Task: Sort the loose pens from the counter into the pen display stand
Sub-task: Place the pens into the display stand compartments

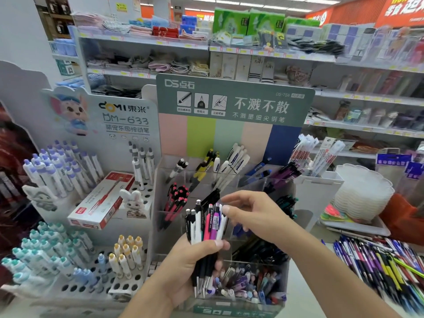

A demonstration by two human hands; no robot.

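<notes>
Bundle of pens (206, 228): upright, caps up, in front of the pen display stand (229, 184) — black, white, pink and purple barrels.
Left hand (190, 267): fingers wrapped round the bundle's lower half.
Right hand (252, 216): loose and half-spread, holding nothing, fingertips just beside the pen tops.
Loose pens (378, 262): heaped on the desk (305, 294), right of the stand.
Risk: drawing one pen could drag its neighbours out — a slack grip would spill them into the wrong compartment.

pen bundle (206, 228): upright, fanned | loose pens (378, 260): heaped | display stand (229, 175): partly filled
</notes>
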